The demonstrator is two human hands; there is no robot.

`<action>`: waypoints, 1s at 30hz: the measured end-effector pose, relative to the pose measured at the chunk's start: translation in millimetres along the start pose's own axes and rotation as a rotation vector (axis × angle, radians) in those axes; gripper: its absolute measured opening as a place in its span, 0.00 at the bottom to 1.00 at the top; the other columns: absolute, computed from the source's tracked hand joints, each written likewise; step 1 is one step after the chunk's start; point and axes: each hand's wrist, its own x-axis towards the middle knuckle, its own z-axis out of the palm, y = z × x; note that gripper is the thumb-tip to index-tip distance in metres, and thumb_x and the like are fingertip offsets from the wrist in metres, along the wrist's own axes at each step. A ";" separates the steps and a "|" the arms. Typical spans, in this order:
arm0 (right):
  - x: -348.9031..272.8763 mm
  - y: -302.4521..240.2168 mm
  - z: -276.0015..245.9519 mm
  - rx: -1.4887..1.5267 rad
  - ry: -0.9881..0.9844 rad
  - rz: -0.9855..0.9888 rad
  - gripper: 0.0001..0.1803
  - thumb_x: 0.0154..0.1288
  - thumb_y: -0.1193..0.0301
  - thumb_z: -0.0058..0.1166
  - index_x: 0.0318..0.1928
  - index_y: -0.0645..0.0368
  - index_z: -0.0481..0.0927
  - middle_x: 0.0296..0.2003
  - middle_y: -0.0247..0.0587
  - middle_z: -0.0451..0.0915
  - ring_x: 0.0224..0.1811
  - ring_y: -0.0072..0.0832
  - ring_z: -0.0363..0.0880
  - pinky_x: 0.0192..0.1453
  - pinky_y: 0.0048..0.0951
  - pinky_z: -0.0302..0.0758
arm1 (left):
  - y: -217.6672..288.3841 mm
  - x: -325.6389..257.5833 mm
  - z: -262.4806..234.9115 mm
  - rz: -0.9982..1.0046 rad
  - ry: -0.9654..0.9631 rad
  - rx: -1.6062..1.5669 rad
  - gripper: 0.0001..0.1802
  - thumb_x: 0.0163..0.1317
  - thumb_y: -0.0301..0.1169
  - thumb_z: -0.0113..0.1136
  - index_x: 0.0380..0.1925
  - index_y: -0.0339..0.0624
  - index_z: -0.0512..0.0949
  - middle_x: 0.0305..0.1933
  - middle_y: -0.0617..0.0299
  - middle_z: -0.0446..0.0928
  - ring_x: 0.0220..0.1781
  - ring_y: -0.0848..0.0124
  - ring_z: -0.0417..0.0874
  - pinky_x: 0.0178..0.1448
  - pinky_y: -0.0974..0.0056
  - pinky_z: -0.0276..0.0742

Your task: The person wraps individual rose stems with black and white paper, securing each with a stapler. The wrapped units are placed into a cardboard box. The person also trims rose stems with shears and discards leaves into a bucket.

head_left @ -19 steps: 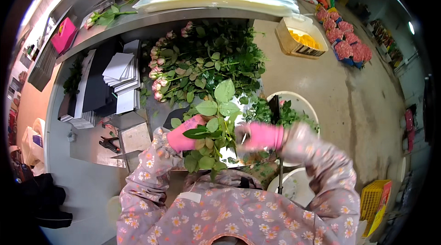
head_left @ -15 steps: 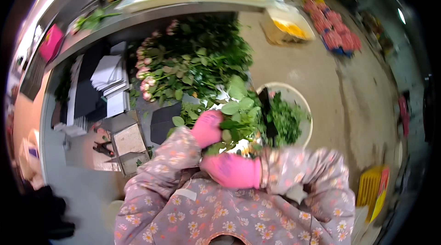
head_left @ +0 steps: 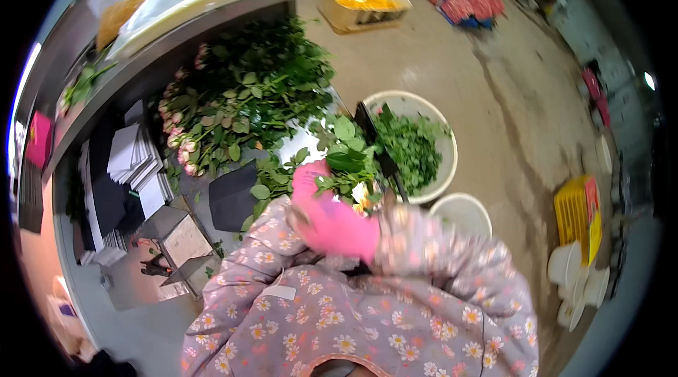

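My left hand (head_left: 308,178), in a pink glove, is closed round leafy green stems (head_left: 351,154). Their leaves spread to the right above the worktop. In front of it, my right hand (head_left: 337,230), also pink-gloved, crosses close to the left wrist and partly covers it; motion smears its fingers. Beyond my hands lies a large pile of pink-and-white roses (head_left: 240,98), blooms to the left and foliage to the right. A dark grey sheet (head_left: 233,197) lies left of my left hand. Whether the held stems carry blooms is hidden.
A white tub (head_left: 452,154) of cut leaves stands right of the worktop, behind a black upright piece (head_left: 378,140). Nearer is a smaller white bucket (head_left: 462,213). White cards (head_left: 138,154) stack at left. A bin (head_left: 364,16) with orange contents and a yellow crate (head_left: 575,211) sit on the floor.
My right hand has moved left and up, from beside the stems to across my left wrist. My left hand keeps its hold on the stems. The whole view has turned and shifted.
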 end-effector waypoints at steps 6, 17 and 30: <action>2.8 164.2 -97.2 1.425 -0.002 0.640 0.10 0.60 0.70 0.42 0.23 0.55 0.73 0.16 0.28 0.66 0.16 0.25 0.64 0.24 0.27 0.68 | 74.9 8.2 -35.3 -0.059 -0.246 0.196 0.22 0.44 0.22 0.58 0.44 0.39 0.79 0.38 0.44 0.79 0.43 0.49 0.80 0.47 0.53 0.76; -15.4 46.6 -95.4 0.609 -0.089 0.527 0.18 0.65 0.71 0.49 0.51 0.69 0.71 0.43 0.45 0.80 0.35 0.32 0.83 0.36 0.29 0.79 | 48.4 51.3 -14.8 -0.205 -0.016 0.527 0.15 0.52 0.28 0.56 0.41 0.39 0.79 0.37 0.53 0.80 0.39 0.58 0.81 0.45 0.60 0.77; -33.6 124.5 42.6 -0.020 0.203 -0.166 0.63 0.34 0.62 0.74 0.69 0.71 0.49 0.63 0.68 0.58 0.66 0.60 0.58 0.69 0.52 0.58 | 121.3 -12.2 -256.0 -0.543 0.611 -0.372 0.22 0.65 0.35 0.60 0.56 0.37 0.70 0.48 0.59 0.77 0.48 0.72 0.78 0.56 0.64 0.74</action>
